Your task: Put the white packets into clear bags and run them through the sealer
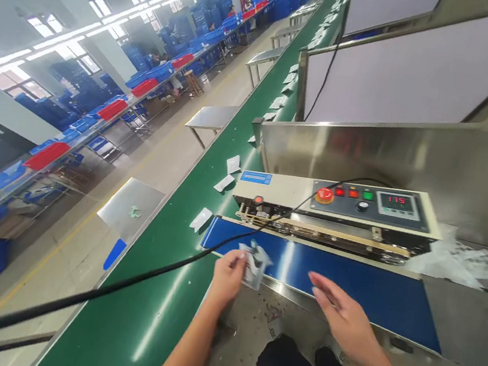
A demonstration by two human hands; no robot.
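My left hand [228, 275] pinches a small clear plastic bag [256, 266] by its edge, over the near side of a blue conveyor belt [330, 280]. Something pale and dark shows inside the bag, too blurred to name. My right hand [340, 318] hovers by the belt's front edge, fingers stretched and slightly apart, with nothing in it. Behind the belt stands a band sealing machine [283, 191] with a red emergency button [324, 195] and a display [398, 204] reading 175.
A long green conveyor [181, 241] runs along the left, carrying several small white packets [201, 219]. A black cable [130, 285] crosses in front. Crumpled clear plastic [453, 261] lies at the sealer's right end. A metal side table [131, 206] stands beyond the conveyor.
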